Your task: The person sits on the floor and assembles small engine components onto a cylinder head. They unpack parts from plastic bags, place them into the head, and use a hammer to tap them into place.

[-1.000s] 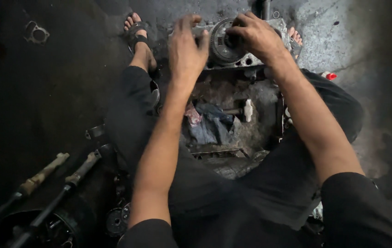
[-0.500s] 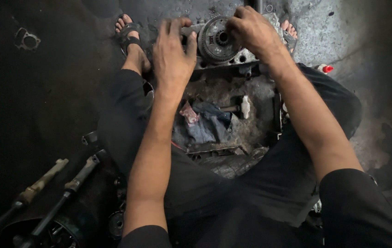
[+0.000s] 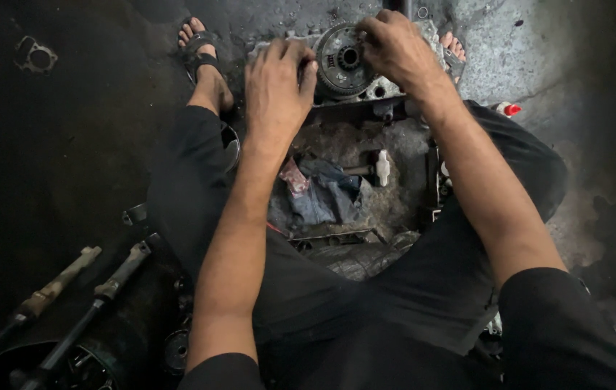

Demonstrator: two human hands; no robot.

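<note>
**First:** Looking down through the head camera, where is the round grey toothed metal gear (image 3: 344, 61) sitting?

**Second:** It is lying flat on the pale, grimy cast-metal housing (image 3: 387, 90), face up, so its bore is pointing straight at the camera. That housing is resting on the oily floor between the person's two sandalled feet (image 3: 203, 58), at the far end of both arms.

**First:** And the hands, taking the gear as the landmark?

**Second:** The left hand (image 3: 277, 87) is lying on the gear's left side, palm down, fingers curled and touching the rim; I cannot tell whether it is truly gripping or only bracing. The right hand (image 3: 395, 50) is coming over the gear's upper right edge, fingers bent and closing on the toothed rim.

**First:** Which one is nearer?

**Second:** Both are touching it, but the right one is covering more of the rim.

**First:** Anything else around it?

**Second:** Nearer the body than the gear, a crumpled blue-grey rag (image 3: 319, 191) is lying beside a small white-headed hammer (image 3: 380, 167). Well to the gear's lower left, two long rusty metal shafts (image 3: 84, 285) are lying slantwise.
</note>
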